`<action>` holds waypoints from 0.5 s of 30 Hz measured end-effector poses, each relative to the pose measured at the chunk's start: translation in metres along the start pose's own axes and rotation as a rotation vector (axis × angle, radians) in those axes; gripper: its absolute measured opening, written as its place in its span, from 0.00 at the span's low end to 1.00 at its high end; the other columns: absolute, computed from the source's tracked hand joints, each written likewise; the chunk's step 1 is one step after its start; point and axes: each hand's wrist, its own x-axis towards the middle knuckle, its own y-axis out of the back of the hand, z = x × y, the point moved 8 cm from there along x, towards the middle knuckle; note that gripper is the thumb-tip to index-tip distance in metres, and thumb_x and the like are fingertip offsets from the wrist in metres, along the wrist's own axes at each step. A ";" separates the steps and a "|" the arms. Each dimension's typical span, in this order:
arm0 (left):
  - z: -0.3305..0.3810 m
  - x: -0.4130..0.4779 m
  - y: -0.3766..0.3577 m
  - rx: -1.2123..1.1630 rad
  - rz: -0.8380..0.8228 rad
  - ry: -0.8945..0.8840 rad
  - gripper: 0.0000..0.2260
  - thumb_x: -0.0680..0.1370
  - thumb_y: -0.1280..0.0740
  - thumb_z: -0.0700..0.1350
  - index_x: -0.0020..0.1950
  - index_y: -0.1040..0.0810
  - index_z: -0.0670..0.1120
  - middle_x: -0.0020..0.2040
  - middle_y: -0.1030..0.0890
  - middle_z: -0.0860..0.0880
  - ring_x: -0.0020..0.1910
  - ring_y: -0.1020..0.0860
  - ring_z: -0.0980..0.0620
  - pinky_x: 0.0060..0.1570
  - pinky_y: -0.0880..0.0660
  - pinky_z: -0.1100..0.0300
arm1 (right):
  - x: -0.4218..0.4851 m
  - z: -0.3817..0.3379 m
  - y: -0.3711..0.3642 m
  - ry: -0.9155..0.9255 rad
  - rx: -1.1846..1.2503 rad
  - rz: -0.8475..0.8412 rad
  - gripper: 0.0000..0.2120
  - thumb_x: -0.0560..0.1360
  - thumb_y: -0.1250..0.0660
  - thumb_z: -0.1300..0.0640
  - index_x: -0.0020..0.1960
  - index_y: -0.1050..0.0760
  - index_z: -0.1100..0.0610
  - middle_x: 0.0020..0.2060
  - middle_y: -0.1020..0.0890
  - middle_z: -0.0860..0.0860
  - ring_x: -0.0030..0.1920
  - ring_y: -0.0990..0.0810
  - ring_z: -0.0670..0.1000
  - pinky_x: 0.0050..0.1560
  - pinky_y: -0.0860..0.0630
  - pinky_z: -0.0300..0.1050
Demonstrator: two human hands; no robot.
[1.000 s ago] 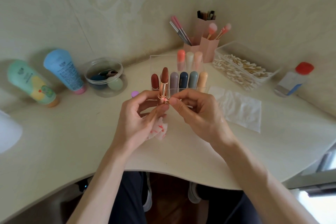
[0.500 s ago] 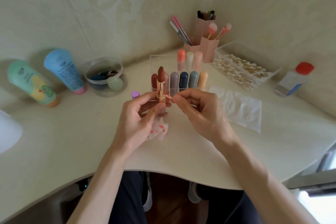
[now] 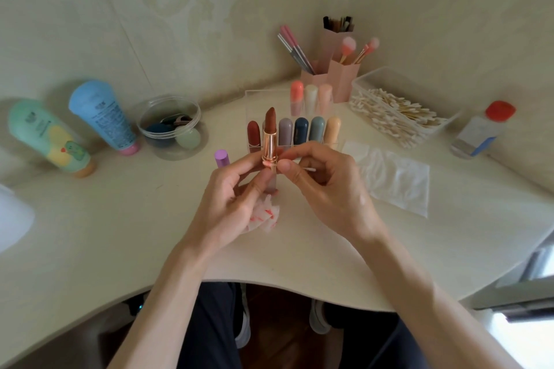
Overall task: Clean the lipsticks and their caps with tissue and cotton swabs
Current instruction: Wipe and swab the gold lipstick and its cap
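Head view, one entry per item.

Lipstick (image 3: 270, 135): upright and uncapped, with a brown-red bullet wound out above a rose-gold tube. It is held above the table (image 3: 120, 234), in front of the rack (image 3: 299, 129). The left hand (image 3: 230, 198) grips its lower barrel between thumb and curled fingers. Handling, as judged: light and rigid, with a glossy shell that is likely slippery where greasy. The bullet is soft and waxy, apt to smear, dent or snap under side load. Take hold at the base only, below the gold collar, and keep fingers off the bullet.

Swab (image 3: 308, 169): pinched by the right hand (image 3: 326, 189) between thumb and forefinger. One white end shows to the right; the working end is hidden at the collar, so contact there cannot be confirmed. Handling: near weightless, on a thin stick that bends. Pinch close to the working tip and press lightly.

Wad (image 3: 265, 217): crumpled tissue with red smears, under the left palm. Whether it is held or lies on the table cannot be told. Soft, limp, tears easily.

Tissue (image 3: 392, 180): flat, unmarked sheet right of the hands, near the swab box (image 3: 398, 117).

Rack: clear, holds capped lipsticks in two rows.

Cap (image 3: 222, 158): purple, standing on the table just left of the left hand. Light and hollow, it may roll if tipped.
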 end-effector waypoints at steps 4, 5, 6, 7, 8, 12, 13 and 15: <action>-0.007 0.001 0.001 -0.008 -0.001 0.018 0.09 0.84 0.36 0.47 0.58 0.17 0.56 0.37 0.21 0.48 0.31 0.23 0.49 0.36 0.23 0.58 | -0.002 0.000 0.000 0.006 -0.018 -0.009 0.08 0.81 0.29 0.58 0.58 0.16 0.59 0.38 0.14 0.54 0.28 0.25 0.42 0.32 0.34 0.30; -0.006 0.001 0.001 -0.012 -0.002 0.016 0.09 0.84 0.36 0.48 0.57 0.17 0.57 0.38 0.20 0.47 0.33 0.22 0.54 0.36 0.24 0.61 | -0.002 0.000 0.000 0.002 -0.020 -0.008 0.08 0.81 0.29 0.58 0.59 0.16 0.59 0.39 0.13 0.54 0.28 0.24 0.41 0.33 0.33 0.29; -0.006 0.000 0.000 -0.015 -0.006 0.017 0.09 0.84 0.36 0.49 0.57 0.17 0.59 0.39 0.20 0.45 0.35 0.21 0.55 0.37 0.23 0.63 | -0.002 0.001 -0.001 0.001 -0.026 -0.004 0.08 0.81 0.29 0.59 0.59 0.16 0.59 0.40 0.13 0.53 0.30 0.22 0.41 0.34 0.32 0.30; -0.005 0.000 0.000 -0.012 -0.009 0.019 0.10 0.83 0.36 0.49 0.56 0.16 0.62 0.40 0.19 0.44 0.37 0.20 0.55 0.38 0.23 0.63 | -0.001 0.002 -0.001 -0.002 -0.035 -0.001 0.08 0.81 0.28 0.58 0.59 0.16 0.58 0.41 0.13 0.52 0.32 0.20 0.43 0.36 0.29 0.32; -0.005 0.000 0.000 -0.001 -0.006 0.023 0.11 0.83 0.36 0.50 0.57 0.16 0.64 0.40 0.17 0.46 0.38 0.19 0.54 0.38 0.22 0.63 | -0.001 0.003 -0.002 -0.008 -0.043 -0.003 0.08 0.81 0.28 0.57 0.58 0.16 0.57 0.41 0.13 0.51 0.35 0.18 0.46 0.37 0.27 0.35; -0.004 0.000 -0.001 -0.107 0.012 0.035 0.16 0.84 0.35 0.39 0.70 0.22 0.53 0.44 0.15 0.55 0.39 0.18 0.55 0.38 0.22 0.64 | -0.001 0.004 -0.001 -0.028 0.023 0.012 0.07 0.81 0.28 0.60 0.57 0.16 0.61 0.41 0.12 0.51 0.41 0.13 0.44 0.40 0.25 0.31; -0.002 0.000 0.000 -0.112 0.028 0.036 0.16 0.84 0.35 0.37 0.69 0.22 0.50 0.46 0.13 0.55 0.41 0.16 0.57 0.40 0.22 0.65 | -0.001 0.002 0.000 -0.021 0.036 0.016 0.07 0.80 0.28 0.61 0.57 0.16 0.62 0.42 0.12 0.51 0.41 0.13 0.42 0.40 0.25 0.30; -0.003 0.000 0.003 -0.117 0.061 0.061 0.09 0.83 0.34 0.36 0.61 0.23 0.47 0.47 0.12 0.53 0.43 0.14 0.57 0.40 0.22 0.66 | -0.002 -0.002 0.000 -0.014 0.055 0.012 0.08 0.80 0.28 0.64 0.57 0.17 0.66 0.42 0.12 0.54 0.35 0.16 0.38 0.37 0.26 0.28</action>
